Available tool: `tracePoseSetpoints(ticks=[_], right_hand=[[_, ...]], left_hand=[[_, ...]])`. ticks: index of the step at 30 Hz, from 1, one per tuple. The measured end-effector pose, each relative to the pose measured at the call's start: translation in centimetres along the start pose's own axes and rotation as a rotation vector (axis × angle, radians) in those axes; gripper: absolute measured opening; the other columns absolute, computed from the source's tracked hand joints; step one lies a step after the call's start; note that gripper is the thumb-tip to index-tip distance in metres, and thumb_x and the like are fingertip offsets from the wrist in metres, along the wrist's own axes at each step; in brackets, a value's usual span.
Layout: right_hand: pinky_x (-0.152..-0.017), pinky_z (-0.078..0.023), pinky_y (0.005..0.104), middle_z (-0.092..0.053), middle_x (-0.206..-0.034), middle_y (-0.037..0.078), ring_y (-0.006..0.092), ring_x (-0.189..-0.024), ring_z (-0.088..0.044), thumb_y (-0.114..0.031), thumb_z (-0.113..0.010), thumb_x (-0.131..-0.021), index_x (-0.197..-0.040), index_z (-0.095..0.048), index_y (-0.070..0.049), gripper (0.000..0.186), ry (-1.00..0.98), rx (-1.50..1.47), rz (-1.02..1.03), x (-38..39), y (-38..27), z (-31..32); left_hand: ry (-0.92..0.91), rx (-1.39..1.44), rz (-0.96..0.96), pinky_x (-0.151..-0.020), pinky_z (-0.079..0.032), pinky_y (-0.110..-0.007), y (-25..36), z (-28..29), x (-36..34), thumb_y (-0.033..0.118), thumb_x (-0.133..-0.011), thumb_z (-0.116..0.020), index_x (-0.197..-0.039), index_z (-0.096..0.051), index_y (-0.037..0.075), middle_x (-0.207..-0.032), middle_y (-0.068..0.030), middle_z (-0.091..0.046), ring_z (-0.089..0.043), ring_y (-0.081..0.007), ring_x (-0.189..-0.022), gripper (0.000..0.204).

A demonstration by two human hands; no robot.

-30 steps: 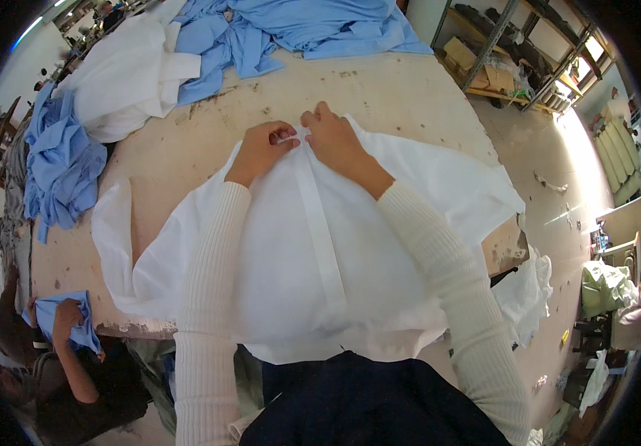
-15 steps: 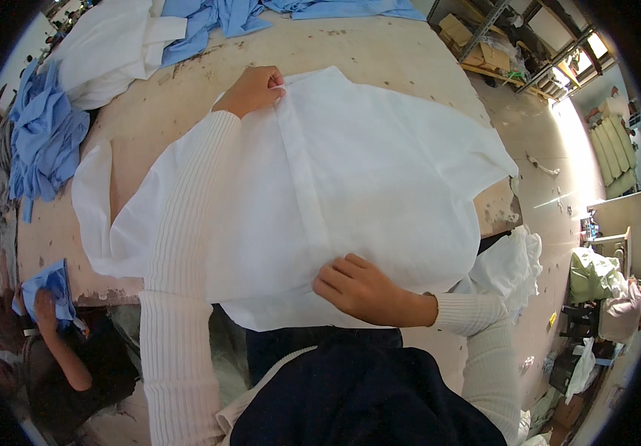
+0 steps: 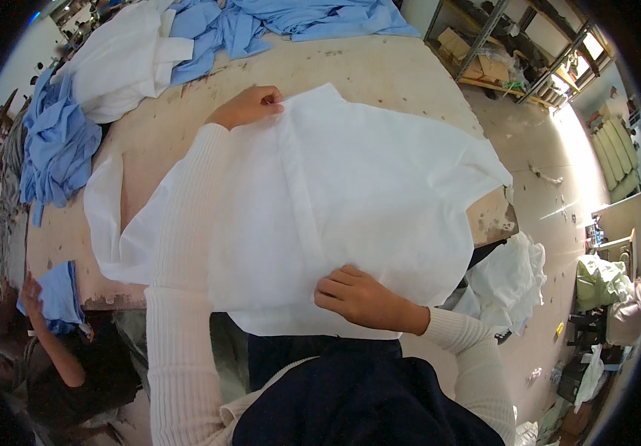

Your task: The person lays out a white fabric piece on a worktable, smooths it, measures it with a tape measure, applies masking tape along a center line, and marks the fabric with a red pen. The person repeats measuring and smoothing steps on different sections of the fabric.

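White garment (image 3: 380,186) lies spread, touching both hands (image 3: 357,297).

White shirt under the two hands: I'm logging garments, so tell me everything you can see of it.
The white shirt looks like thin, smooth fabric, spread flat with soft creases on the worn table. A narrow strip runs down its middle; one sleeve curves out at left. Its lower edge seems to overhang the table's near edge. The left hand pinches its far edge near the strip's top; the right hand rests, fingers curled, near the strip's lower end.
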State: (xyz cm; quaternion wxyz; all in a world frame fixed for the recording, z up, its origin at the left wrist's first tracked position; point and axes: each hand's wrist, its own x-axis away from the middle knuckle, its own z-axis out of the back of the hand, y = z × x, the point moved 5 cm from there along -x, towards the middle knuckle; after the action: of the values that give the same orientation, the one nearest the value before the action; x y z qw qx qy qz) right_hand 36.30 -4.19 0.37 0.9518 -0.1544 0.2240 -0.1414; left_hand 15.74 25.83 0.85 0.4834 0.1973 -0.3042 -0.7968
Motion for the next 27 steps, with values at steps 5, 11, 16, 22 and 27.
tracePoseSetpoints(ticks=[5,11,16,22,27], right_hand=[[-0.077,-0.041,0.0306,-0.053,-0.089,0.007,0.0195,-0.084,-0.051,-0.002,-0.058,-0.074,-0.090,-0.054,-0.004,0.016,0.017,-0.065,-0.022,-0.1,0.2,0.2],[-0.079,-0.041,0.0309,-0.050,-0.088,0.006,0.0189,-0.086,-0.050,-0.009,-0.056,-0.076,-0.093,-0.053,-0.006,0.017,-0.008,-0.009,-0.008,0.0,0.1,0.2],[-0.079,-0.041,0.0308,-0.049,-0.087,0.006,0.0189,-0.085,-0.050,-0.010,-0.056,-0.076,-0.093,-0.053,-0.006,0.018,-0.031,-0.012,0.008,-0.3,0.0,0.4],[-0.075,-0.041,0.0299,-0.050,-0.086,0.006,0.0180,-0.082,-0.051,-0.012,-0.059,-0.074,-0.089,-0.053,-0.006,0.018,-0.065,0.011,0.046,-0.5,-0.5,0.7],[-0.073,-0.041,0.0293,-0.049,-0.083,0.006,0.0176,-0.080,-0.051,-0.014,-0.061,-0.072,-0.087,-0.054,-0.007,0.018,-0.071,0.105,0.079,-0.3,-0.9,0.2]], left_hand=[[-0.061,0.082,0.070,-0.073,-0.044,-0.026,0.2,1.4,-0.2,0.024,-0.078,-0.069,-0.091,-0.064,0.001,-0.082,-0.0035,-0.064,-0.057,-0.0127,-0.077,0.027],[-0.050,-0.009,0.169,-0.075,-0.044,-0.025,1.3,0.7,0.0,0.024,-0.076,-0.070,-0.093,-0.069,0.002,-0.084,-0.0043,-0.066,-0.057,-0.0131,-0.078,0.028],[-0.080,0.037,0.167,-0.075,-0.043,-0.025,-0.1,0.6,-0.3,0.025,-0.075,-0.071,-0.090,-0.070,0.005,-0.081,-0.0028,-0.065,-0.056,-0.0125,-0.078,0.025],[-0.042,0.075,0.092,-0.074,-0.042,-0.025,-1.5,-0.4,-0.4,0.030,-0.076,-0.070,-0.085,-0.069,0.006,-0.077,-0.0037,-0.065,-0.055,-0.0122,-0.077,0.026],[0.011,-0.041,0.024,-0.074,-0.038,-0.026,-1.2,-0.6,-0.2,0.036,-0.077,-0.071,-0.088,-0.066,0.010,-0.086,-0.0019,-0.053,-0.047,-0.0128,-0.081,0.029]])
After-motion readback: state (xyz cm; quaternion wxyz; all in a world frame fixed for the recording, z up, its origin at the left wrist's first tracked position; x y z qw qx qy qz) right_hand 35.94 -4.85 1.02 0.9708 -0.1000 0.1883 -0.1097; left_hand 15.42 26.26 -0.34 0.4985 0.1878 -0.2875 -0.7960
